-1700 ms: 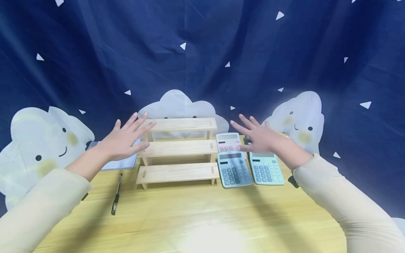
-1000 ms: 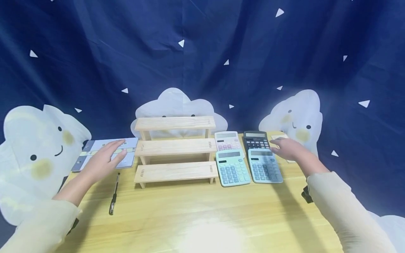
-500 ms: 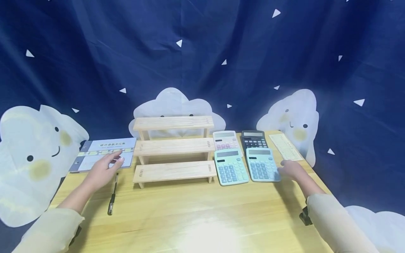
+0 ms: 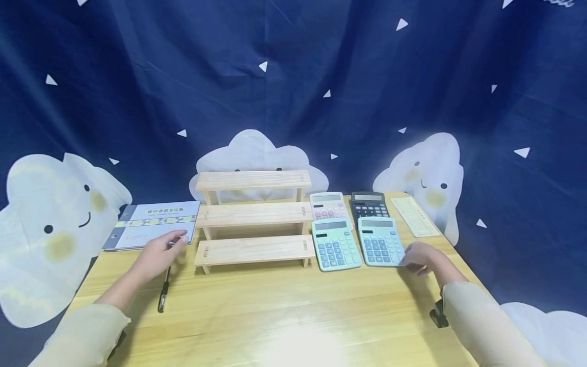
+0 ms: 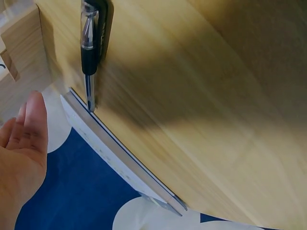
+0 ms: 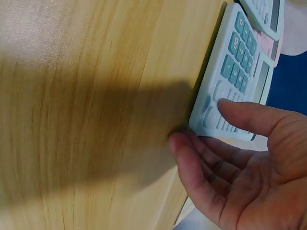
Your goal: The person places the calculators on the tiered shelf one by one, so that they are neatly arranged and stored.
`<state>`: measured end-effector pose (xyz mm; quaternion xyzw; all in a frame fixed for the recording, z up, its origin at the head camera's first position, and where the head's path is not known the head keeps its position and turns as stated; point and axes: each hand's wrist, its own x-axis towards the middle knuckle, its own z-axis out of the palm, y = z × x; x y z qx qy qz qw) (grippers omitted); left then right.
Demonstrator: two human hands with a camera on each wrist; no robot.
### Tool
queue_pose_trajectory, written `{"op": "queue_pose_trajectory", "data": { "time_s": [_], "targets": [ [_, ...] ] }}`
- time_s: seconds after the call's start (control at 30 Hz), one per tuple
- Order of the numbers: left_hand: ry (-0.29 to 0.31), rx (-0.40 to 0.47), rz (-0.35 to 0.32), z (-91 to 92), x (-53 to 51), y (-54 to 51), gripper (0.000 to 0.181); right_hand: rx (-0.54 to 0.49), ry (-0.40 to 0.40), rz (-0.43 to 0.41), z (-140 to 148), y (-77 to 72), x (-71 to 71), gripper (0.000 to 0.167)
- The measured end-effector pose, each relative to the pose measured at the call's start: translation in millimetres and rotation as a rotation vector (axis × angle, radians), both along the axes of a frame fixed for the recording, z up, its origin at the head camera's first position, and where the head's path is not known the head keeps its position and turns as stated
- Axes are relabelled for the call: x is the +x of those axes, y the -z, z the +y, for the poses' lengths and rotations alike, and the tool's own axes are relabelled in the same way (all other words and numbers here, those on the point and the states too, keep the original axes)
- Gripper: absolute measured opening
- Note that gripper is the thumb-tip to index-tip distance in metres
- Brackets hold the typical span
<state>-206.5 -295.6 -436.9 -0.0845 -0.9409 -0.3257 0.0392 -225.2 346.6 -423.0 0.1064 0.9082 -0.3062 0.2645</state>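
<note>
My right hand is at the lower right corner of a light-blue calculator, the front right one of a group lying on the table. In the right wrist view the thumb lies over its keys, and the curled fingers are at its edge, pinching the corner. My left hand hovers with relaxed fingers above the far end of a black pen, near the front edge of a ledger book. It holds nothing; in the left wrist view the pen lies apart from the hand.
A three-tier wooden shelf stands mid-table. To its right lie another light-blue calculator, a pink-and-white calculator and a black calculator. A printed paper pad sits at the right edge. Behind hangs a blue curtain.
Both hands were raised and spread over the shelf. They came apart and down: the left toward the ledger and pen, the right past the black calculator to the front calculator's corner.
</note>
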Motion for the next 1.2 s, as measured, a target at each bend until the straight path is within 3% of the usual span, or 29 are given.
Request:
{"op": "queue_pose_trajectory", "data": {
  "time_s": [0.13,0.43,0.77,1.0,1.1,1.2],
  "targets": [
    [0.004,0.085,-0.066,0.8,0.2,5.4,0.049,0.01,0.011,-0.038,1.5,2.2,-1.2,0.032],
    [-0.014,0.306,-0.293,6.8,-1.6,10.1,0.058,-0.021,0.052,-0.025,8.9,11.1,-5.5,0.022],
    [0.065,0.446,-0.549,15.4,-1.5,11.1,0.048,-0.108,0.007,-0.019,15.2,15.3,-5.2,0.005],
    [0.105,0.49,-0.611,15.5,-3.1,13.6,0.057,-0.408,0.041,-0.011,23.3,16.1,-7.8,0.012],
    [0.125,0.498,-0.619,13.8,-4.3,16.0,0.055,-0.471,0.043,-0.012,23.9,16.0,-8.7,0.014],
    [0.131,0.523,-0.628,13.7,-4.7,18.3,0.056,-0.494,0.048,-0.009,24.4,15.8,-8.5,0.028]
  ]
}}
